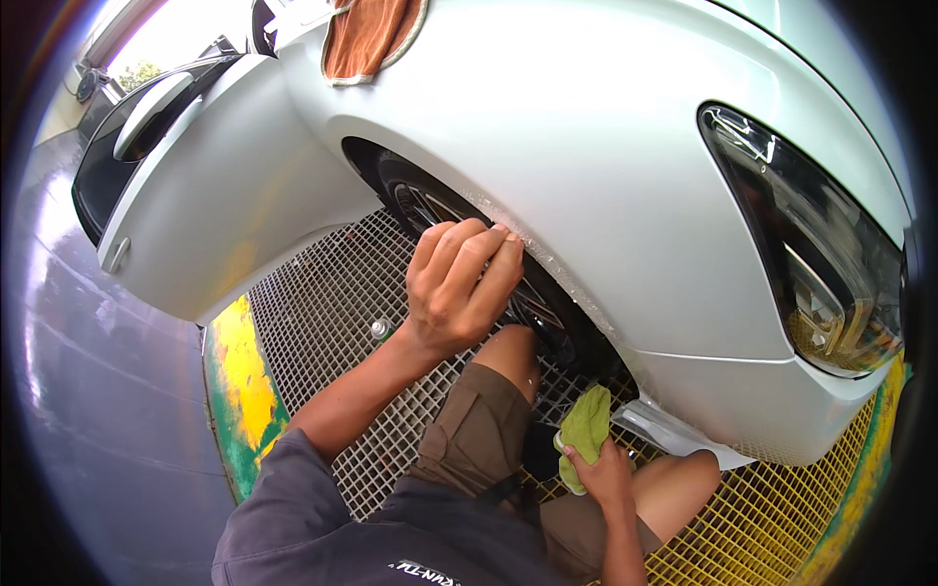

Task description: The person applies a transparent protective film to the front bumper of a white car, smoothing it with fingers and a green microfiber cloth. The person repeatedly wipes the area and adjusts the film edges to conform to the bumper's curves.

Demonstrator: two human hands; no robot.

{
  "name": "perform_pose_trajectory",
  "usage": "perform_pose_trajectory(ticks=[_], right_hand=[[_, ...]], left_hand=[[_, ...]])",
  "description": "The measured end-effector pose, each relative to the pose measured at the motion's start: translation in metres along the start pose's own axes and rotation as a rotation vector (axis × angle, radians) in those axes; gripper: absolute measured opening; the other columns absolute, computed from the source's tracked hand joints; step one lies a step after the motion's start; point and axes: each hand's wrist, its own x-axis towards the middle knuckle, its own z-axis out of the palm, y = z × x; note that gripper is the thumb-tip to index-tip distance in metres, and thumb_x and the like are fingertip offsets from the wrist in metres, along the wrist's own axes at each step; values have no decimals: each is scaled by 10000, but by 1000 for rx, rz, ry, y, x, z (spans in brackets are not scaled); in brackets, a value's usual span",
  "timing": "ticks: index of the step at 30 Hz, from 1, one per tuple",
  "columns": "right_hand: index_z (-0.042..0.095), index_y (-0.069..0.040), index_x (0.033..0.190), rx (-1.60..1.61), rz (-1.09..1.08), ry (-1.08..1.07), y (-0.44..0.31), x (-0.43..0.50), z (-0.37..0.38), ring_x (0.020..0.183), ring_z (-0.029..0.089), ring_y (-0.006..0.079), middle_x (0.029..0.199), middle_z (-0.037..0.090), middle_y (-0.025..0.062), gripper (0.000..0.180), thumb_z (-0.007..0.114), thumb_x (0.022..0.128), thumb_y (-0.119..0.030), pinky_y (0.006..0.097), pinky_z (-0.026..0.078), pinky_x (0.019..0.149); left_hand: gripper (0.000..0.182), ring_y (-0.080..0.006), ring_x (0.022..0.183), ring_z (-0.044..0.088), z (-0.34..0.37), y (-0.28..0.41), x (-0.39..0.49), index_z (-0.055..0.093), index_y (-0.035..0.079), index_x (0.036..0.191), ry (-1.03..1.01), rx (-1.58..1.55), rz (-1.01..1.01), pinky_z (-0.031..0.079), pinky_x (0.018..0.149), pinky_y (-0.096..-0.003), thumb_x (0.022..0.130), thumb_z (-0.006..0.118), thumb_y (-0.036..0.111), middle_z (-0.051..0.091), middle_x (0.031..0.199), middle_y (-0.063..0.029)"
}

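Observation:
My left hand is raised to the wheel-arch lip of a silver car's front fender. Its fingers are curled, with the fingertips on or close to the edge; whether they pinch anything is hidden. Along that lip runs a rough whitish strip with small clear bits, of a material I cannot settle. Behind the hand, the tire and spoked wheel are partly covered. Lower right, my right hand grips a crumpled green microfiber cloth above my lap, apart from the car.
An open car door with a side mirror stands at left. A brown cloth hangs over the upper fender. On the floor grating stands a capped bottle. The headlight is at right, and a clear plastic-like piece lies below the bumper.

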Motion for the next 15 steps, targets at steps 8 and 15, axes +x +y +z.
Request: perform_pose_trajectory(ticks=[8,15], right_hand=[[673,60,1131,8,40,-58,-17,1,-6,977,708,457,1024,737,275,588,823,835,-426,510,568,868],[659,80,1114,-54,28,16,-8,-3,1,905,687,503,977,719,307,617,786,862,-469,554,558,798]], left_hand=[[198,-294,749,659,15,-5,-3,646,-47,892,57,-66,-60,555,652,-369,717,717,-106,648,875,-142],[174,-280,847,680,6,-14,-7,671,-46,991,53,-192,-222,571,743,-351,827,719,-81,678,990,-166]])
